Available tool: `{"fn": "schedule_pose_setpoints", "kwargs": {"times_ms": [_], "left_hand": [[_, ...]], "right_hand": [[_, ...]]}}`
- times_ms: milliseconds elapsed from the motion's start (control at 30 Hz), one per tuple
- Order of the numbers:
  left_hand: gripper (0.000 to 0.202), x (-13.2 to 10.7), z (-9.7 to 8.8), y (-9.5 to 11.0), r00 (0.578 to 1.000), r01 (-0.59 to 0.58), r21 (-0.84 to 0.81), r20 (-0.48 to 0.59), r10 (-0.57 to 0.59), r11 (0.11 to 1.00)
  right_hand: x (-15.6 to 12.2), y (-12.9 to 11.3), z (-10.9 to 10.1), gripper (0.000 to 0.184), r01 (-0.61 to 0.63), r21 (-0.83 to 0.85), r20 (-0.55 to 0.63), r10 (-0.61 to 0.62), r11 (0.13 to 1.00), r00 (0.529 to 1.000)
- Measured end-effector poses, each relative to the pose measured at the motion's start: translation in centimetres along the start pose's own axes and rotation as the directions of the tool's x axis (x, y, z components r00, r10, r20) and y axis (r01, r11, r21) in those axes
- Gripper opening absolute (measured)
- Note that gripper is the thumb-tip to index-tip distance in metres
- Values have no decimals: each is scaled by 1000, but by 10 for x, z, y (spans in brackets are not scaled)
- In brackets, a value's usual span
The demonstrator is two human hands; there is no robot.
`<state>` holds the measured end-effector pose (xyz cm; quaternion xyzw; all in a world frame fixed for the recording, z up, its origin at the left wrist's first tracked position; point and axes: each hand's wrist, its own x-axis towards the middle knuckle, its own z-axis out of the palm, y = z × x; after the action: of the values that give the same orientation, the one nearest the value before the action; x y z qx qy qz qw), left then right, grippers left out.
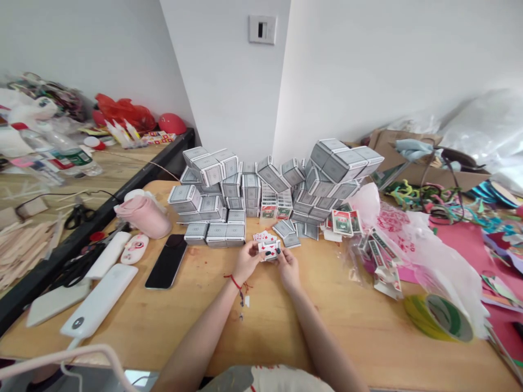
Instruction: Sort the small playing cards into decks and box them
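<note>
Both my hands meet over the middle of the wooden table. My left hand, with a red string on its wrist, and my right hand together hold a small stack of playing cards, fingers closed round it. A few cards fan out at the top, red pips showing. Just beyond the cards rises a big heap of small grey card boxes against the wall corner. Loose cards lie at the foot of the heap.
A black phone, a pink pouch, white power banks and scissors lie to the left. On the right are clear plastic bags with card packs, a green-and-yellow tape roll, pink paper and ribbons.
</note>
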<state>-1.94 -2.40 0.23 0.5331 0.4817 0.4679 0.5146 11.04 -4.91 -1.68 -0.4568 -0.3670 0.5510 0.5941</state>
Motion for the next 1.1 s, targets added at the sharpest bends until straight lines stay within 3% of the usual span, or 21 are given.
{"fn": "schedule_pose_setpoints", "kwargs": {"times_ms": [67, 300, 467, 567, 800, 1000, 1100], "left_hand": [[28, 0, 1, -1, 1000, 16, 17, -15, -15, 1000], [12, 2, 0, -4, 998, 50, 117, -35, -46, 992], [12, 2, -2, -9, 998, 57, 105, -1, -57, 993], [18, 3, -2, -11, 997, 76, 36, 28, -77, 996], [19, 6, -2, -12, 991, 115, -72, -59, -119, 991], [18, 8, -3, -12, 989, 138, -41, 64, -135, 990], [23, 9, -5, -10, 989, 144, -122, 33, -141, 982]], "right_hand": [[1, 2, -2, 27, 14, 2, -36, -14, 1000, 999], [-1, 2, -5, 24, 45, -263, -50, -60, 964, 997], [-2, 0, -4, 23, 64, -349, -63, -91, 935, 994], [-2, 0, -4, 23, 71, -354, -75, -104, 933, 992], [-2, -3, -2, 25, 78, -225, -99, -102, 971, 990], [-6, -8, 0, 29, 95, -203, -74, -112, 975, 991], [-7, -9, 1, 28, 47, -213, -103, -71, 976, 992]]}}
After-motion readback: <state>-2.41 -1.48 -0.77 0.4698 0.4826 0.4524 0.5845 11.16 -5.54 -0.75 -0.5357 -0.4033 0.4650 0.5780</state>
